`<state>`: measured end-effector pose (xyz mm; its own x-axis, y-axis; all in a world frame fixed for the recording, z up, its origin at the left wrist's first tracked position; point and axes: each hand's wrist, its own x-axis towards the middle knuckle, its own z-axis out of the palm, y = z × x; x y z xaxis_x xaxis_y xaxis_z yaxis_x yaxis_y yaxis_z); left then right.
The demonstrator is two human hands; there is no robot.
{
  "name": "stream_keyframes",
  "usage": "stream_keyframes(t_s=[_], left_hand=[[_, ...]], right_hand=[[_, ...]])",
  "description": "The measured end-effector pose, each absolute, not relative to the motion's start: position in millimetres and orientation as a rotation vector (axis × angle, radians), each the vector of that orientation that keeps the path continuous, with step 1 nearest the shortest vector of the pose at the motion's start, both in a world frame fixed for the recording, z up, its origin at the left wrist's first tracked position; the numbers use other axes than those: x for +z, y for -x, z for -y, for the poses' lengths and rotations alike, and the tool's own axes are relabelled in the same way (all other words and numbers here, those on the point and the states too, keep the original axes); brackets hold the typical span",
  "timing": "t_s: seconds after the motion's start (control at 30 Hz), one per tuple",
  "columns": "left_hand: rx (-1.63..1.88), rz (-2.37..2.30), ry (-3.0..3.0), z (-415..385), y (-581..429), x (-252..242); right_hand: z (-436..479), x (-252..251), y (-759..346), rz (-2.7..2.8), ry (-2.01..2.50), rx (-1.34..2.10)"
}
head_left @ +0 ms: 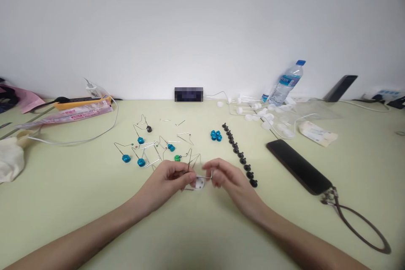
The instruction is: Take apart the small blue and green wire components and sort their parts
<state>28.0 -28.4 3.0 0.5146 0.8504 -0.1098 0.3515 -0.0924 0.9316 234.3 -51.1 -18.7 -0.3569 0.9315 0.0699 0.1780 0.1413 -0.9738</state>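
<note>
My left hand (177,176) is closed, thumb and fingers pinching a bent metal wire (190,159) that rises above the fingertips. From the pinch an L-shaped metal rod (204,176) sticks out to the right, its short end turned up. At that end is my right hand (226,177), fingers curled and slightly blurred; whether they grip the rod I cannot tell. Just below the fingertips a white disc with dark spots (199,183) shows in part. Beyond the left hand are a green knob (177,158) and bent wires with blue knobs (141,162).
Several blue knobs (216,135) sit in a cluster, left of a diagonal row of black knob-like pieces (241,155). A black phone (297,166) with a strap lies right. Behind are white plastic parts (265,116), a water bottle (286,84) and a yellow power strip (80,102).
</note>
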Motion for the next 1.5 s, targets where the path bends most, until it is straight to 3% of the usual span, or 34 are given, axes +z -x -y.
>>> stream_keyframes(t_s=[0.1,0.17,0.23,0.4,0.47,0.53,0.67,0.73,0.8,0.93,1.0,1.2,1.5], left_hand=[[0.646,-1.061,-2.032,34.4,-28.2,1.2],[0.675,-1.018,-2.184,37.0,-28.0,0.6],[0.658,-1.012,-2.178,37.0,-27.8,1.5],[0.418,-0.980,-1.671,28.5,-26.4,5.4],[0.400,-0.972,-1.584,26.3,-25.7,5.6],[0.434,-1.024,-1.651,26.9,-25.9,5.8],[0.490,-1.105,-1.888,33.2,-28.8,7.1],[0.489,-1.091,-1.910,34.1,-29.5,6.6],[0.475,-1.083,-1.847,31.4,-28.5,4.6],[0.468,-1.098,-1.688,20.8,-24.9,-2.6],[0.486,-1.100,-1.661,17.5,-25.2,-6.8],[0.469,-1.100,-1.693,17.7,-33.1,-18.2],[0.618,-1.176,-1.778,11.8,-24.0,-9.0]], right_hand=[[50.5,-18.9,-234.6,1.329,1.047,1.931],[51.8,-18.5,-234.0,1.195,0.987,2.125],[53.0,-18.1,-233.5,1.314,0.972,2.019],[51.9,-17.8,-236.2,2.099,1.138,0.874],[50.4,-17.4,-237.8,2.168,1.180,0.678],[49.1,-17.2,-238.6,2.107,1.206,0.779],[48.8,-18.6,-236.9,1.819,1.180,1.468],[49.8,-20.5,-235.6,1.841,1.166,1.530],[50.7,-23.4,-236.0,2.034,1.177,1.174],[46.3,-29.1,-243.3,2.286,1.147,0.133],[40.8,-29.0,-247.5,2.241,1.177,-0.020],[32.9,-20.5,-248.1,2.011,1.245,0.394],[33.9,-21.2,-247.7,1.830,1.292,0.716]])
